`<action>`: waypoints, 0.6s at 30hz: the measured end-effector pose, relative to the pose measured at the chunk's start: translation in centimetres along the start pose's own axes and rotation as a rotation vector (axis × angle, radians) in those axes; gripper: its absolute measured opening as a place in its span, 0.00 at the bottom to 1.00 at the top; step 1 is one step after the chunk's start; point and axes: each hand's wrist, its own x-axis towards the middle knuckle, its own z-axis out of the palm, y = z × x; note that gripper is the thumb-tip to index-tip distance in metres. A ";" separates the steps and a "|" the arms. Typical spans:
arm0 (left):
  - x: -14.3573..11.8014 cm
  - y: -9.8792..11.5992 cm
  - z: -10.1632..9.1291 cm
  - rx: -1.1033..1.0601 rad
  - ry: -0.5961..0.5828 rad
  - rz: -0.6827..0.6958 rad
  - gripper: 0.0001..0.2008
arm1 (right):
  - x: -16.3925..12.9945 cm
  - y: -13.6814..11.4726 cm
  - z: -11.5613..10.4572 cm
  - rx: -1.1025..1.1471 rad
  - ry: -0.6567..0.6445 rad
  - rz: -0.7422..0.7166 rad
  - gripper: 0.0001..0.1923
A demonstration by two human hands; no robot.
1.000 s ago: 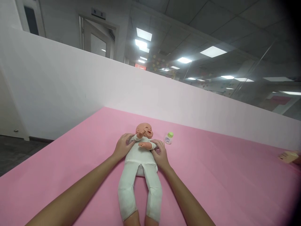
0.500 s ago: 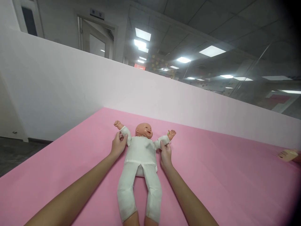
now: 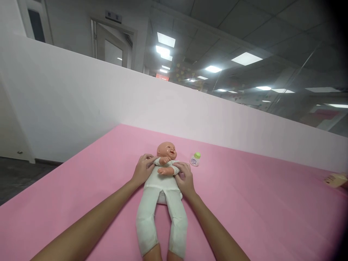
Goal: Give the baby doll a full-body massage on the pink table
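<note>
A baby doll in a white suit lies on its back on the pink surface, head away from me. My left hand grips the doll's arm on the left side. My right hand grips the arm on the right side. Both doll arms are folded across its chest. A small bottle with a green cap stands just right of the doll's head, a little beyond my right hand.
A white partition wall runs along the far edge of the pink surface. A beige box lies at the far right edge. Dark floor shows at the left, below the surface.
Half a second ago the doll's arms were spread wide, hiding the bottle. Now both hands have brought the arms together over the chest, as they were a second ago.
</note>
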 end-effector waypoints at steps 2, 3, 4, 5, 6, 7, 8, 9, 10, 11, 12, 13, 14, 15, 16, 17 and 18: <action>0.0 0.0 -0.1 -0.015 0.000 -0.028 0.18 | 0.0 0.0 0.0 0.013 0.010 0.048 0.21; 0.1 0.1 -0.2 -0.028 -0.001 -0.048 0.18 | 0.0 0.0 0.1 0.025 0.019 0.079 0.19; 0.1 0.2 -0.3 -0.047 0.001 -0.071 0.18 | 0.0 0.0 0.1 0.042 0.031 0.114 0.17; 0.2 0.3 -0.4 -0.070 0.006 -0.097 0.17 | 0.0 0.0 0.2 0.066 0.047 0.154 0.16; 0.2 0.4 -0.5 -0.097 0.014 -0.125 0.17 | 0.0 0.1 0.2 0.099 0.065 0.199 0.14; 0.3 0.5 -0.5 -0.127 0.025 -0.151 0.18 | 0.0 0.1 0.3 0.142 0.083 0.246 0.14; 0.3 0.6 -0.6 -0.157 0.042 -0.176 0.18 | 0.0 0.2 0.3 0.193 0.101 0.296 0.15; 0.3 0.7 -0.6 -0.184 0.063 -0.200 0.18 | 0.1 0.3 0.3 0.249 0.121 0.348 0.16; 0.4 0.8 -0.6 -0.211 0.082 -0.223 0.18 | 0.1 0.5 0.4 0.304 0.145 0.399 0.17; 0.4 0.7 -0.6 -0.237 0.097 -0.247 0.18 | 0.2 0.6 0.4 0.355 0.177 0.444 0.18; 0.4 0.6 -0.5 -0.261 0.110 -0.272 0.18 | 0.2 0.8 0.4 0.398 0.216 0.483 0.19; 0.4 0.4 -0.5 -0.281 0.125 -0.299 0.18 | 0.3 1.1 0.4 0.435 0.260 0.517 0.19; 0.4 0.1 -0.4 -0.298 0.140 -0.326 0.18 | 0.3 1.3 0.3 0.469 0.303 0.545 0.20; 0.4 -0.2 -0.3 -0.310 0.155 -0.352 0.17 | 0.4 1.5 0.3 0.502 0.341 0.569 0.20; 0.5 -0.5 -0.3 -0.315 0.174 -0.381 0.17 | 0.4 1.7 0.3 0.534 0.374 0.591 0.21; 0.5 -0.7 -0.2 -0.319 0.194 -0.410 0.18 | 0.4 1.9 0.3 0.567 0.400 0.616 0.22; 0.5 -1.0 -0.2 -0.326 0.209 -0.435 0.18 | 0.4 2.0 0.3 0.600 0.424 0.642 0.23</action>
